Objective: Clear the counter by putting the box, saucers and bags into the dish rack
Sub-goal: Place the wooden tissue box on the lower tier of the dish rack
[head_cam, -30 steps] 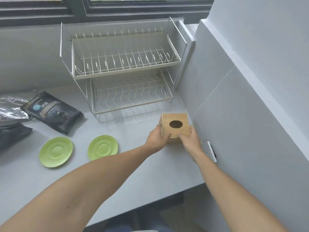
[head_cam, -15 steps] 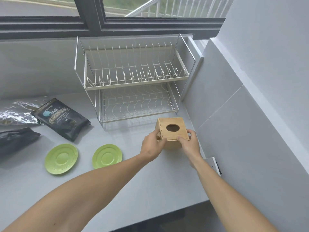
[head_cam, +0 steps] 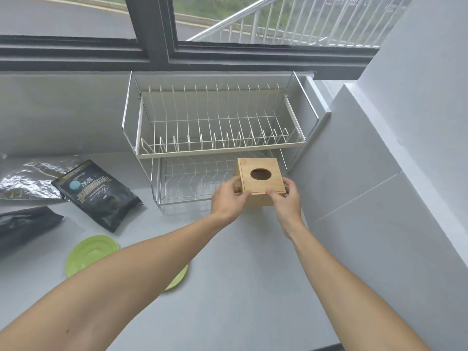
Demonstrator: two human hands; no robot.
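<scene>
- Wooden box (head_cam: 260,181) with round top hole: lifted off the table (head_cam: 253,287), at the front right of the dish rack (head_cam: 217,127) lower tier.
- Left hand (head_cam: 228,198) and right hand (head_cam: 286,201): each grip clamped on a box side.
- Green saucers (head_cam: 88,252) and dark bags (head_cam: 96,193) lie on the table, left.

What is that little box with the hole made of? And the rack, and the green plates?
The box looks like light wood, maybe bamboo: tan, matte, with faint grain. The dish rack looks like metal wire, its frame shiny, the upper shelf seemingly coated cream. The green saucers are smooth and slightly glossy; plastic or glazed ceramic, hard to tell which.
</scene>
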